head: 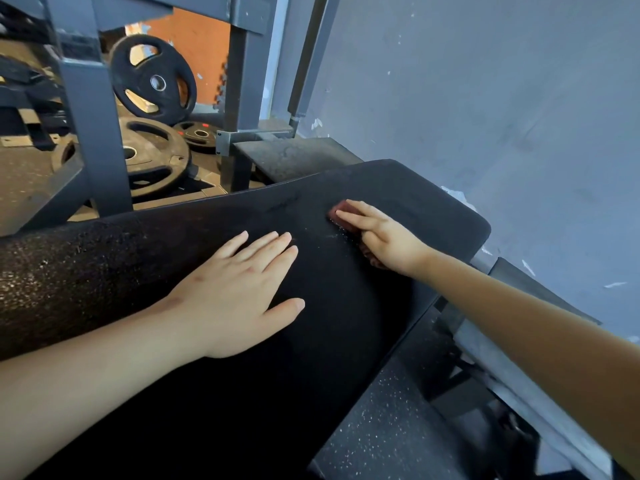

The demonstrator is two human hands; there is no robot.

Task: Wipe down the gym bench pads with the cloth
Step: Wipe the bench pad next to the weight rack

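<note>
A black gym bench pad [346,209] fills the near and middle of the scene, running from the near left toward the far right, where its rounded end stops close to a grey-blue wall [502,98]. This padded surface looks worn and rough along its left edge, smoother and darker toward the middle.

The left hand [239,292] lies flat on the pad, palm down, fingers spread and straight, thumb out to the right; its grip is apart and holds nothing. The right hand [381,233] reaches in from the near right, farther along the pad, pressing a dark reddish cloth [343,211] onto the pad. The fingers lie extended over the cloth, and the cloth shows past the fingertips at the far side and under the heel of the hand at the near side. Whether the thumb curls under the cloth cannot be told, so the grip reads as pressing down on it rather than a clear pinch. Small pale specks sit on the pad just left of the cloth.

Beyond the pad on the far left stands a grey steel frame [93,133], with black weight plates [152,81] leaning and lying on the floor behind it. A speckled dark floor mat [388,427] shows at the near right, below the bench.
</note>
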